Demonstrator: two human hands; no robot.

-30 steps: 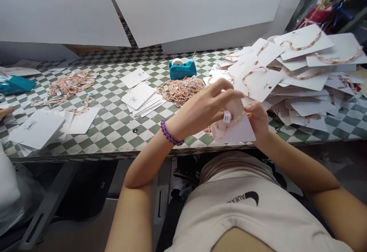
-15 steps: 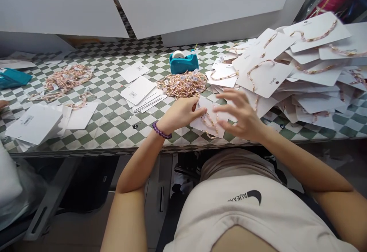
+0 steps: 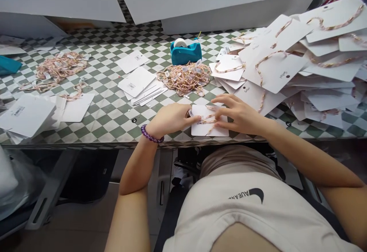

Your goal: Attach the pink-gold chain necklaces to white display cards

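A white jewellery card lies at the table's front edge, with pink and gold beaded strands across it. My left hand, a purple bead bracelet at its wrist, grips the card's left edge with the thumb on top; its other fingers are curled and partly hidden. Over the card's right side, my right hand has its fingers apart, the tips touching or close above the beads. Just behind the card is a heap of similar beaded strands with small white tags.
A teal tape dispenser stands behind the heap. Blank cards are stacked to the left. Carded strands form a large pile on the right. Farther left are another bead heap and more cards on the checkered cloth.
The card has turned from slanted to nearly square with the table edge. My right hand has come in lower over the beads, while my left hand has shifted slightly left.
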